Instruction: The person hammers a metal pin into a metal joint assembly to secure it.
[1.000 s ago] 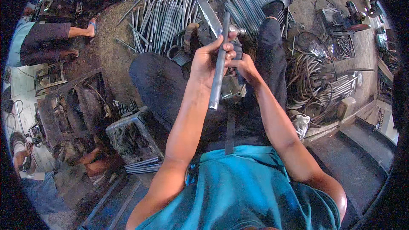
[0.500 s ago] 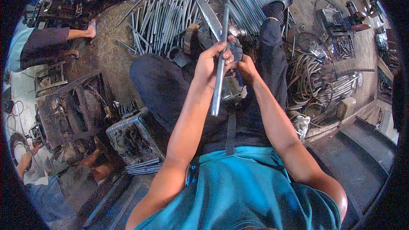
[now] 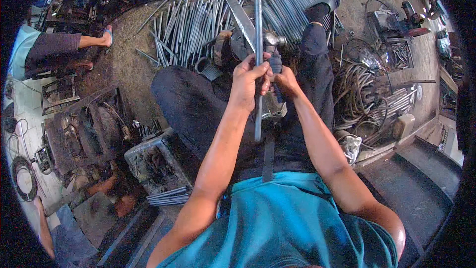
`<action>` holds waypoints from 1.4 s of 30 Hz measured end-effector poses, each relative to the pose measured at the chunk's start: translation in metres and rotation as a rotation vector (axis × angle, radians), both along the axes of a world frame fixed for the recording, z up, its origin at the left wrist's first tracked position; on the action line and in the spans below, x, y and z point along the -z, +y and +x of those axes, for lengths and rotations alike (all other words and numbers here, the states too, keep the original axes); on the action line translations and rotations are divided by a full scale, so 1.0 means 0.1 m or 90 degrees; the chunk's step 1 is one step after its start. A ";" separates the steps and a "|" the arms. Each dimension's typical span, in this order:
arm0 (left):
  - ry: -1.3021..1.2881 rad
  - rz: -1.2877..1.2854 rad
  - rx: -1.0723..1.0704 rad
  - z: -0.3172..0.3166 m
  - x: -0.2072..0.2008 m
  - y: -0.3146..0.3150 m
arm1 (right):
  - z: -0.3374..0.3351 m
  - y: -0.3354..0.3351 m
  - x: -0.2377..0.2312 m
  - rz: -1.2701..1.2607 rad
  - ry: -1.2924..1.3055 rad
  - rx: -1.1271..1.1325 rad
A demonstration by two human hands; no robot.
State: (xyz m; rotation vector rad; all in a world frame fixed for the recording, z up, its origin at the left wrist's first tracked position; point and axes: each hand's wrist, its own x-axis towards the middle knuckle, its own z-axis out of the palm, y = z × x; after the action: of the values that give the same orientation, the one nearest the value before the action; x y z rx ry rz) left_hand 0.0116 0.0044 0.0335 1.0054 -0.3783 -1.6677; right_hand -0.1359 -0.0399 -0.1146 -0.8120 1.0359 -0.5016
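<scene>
A grey metal rod (image 3: 258, 104) points nearly straight away from me, its near end above my lap. My left hand (image 3: 249, 75) is closed around its middle, thumb pressed along it. Just to the right, my right hand (image 3: 286, 80) grips the dark body of an angle grinder (image 3: 273, 58), whose shiny metal head (image 3: 274, 39) faces away from me. The rod passes close beside the grinder; whether they touch I cannot tell. Beyond my left hand, a flat metal bar (image 3: 240, 21) slants behind the rod. Part of the grinder is hidden by my fingers.
Piles of metal rods (image 3: 191, 30) and more rods (image 3: 292, 12) lie on the floor ahead. Coiled hoses (image 3: 354, 89) sit at right near a cut-off machine (image 3: 396, 22). A dirty container (image 3: 156, 161) stands left of my knee. Other people's limbs show at left.
The rod has turned from a slant to nearly upright in view, its far end going left and its near end right. My right hand has stayed about where it was.
</scene>
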 end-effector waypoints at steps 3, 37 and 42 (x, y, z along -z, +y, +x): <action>-0.072 0.005 -0.013 -0.02 0.02 0.00 | 0.03 0.02 -0.09 -0.021 0.050 0.000; -0.348 0.225 0.066 -0.04 1.23 0.26 | 0.20 -0.98 -1.65 -0.609 0.717 -0.193; -0.241 0.300 0.064 0.05 1.06 0.27 | 0.26 -1.14 -2.13 -0.818 0.543 0.111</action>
State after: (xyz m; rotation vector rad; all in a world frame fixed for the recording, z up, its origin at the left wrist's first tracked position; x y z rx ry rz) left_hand 0.0162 0.0314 -0.0723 1.6884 -0.2886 -1.6915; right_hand -0.1104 -0.1534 0.0985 -2.2124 1.5398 -1.0394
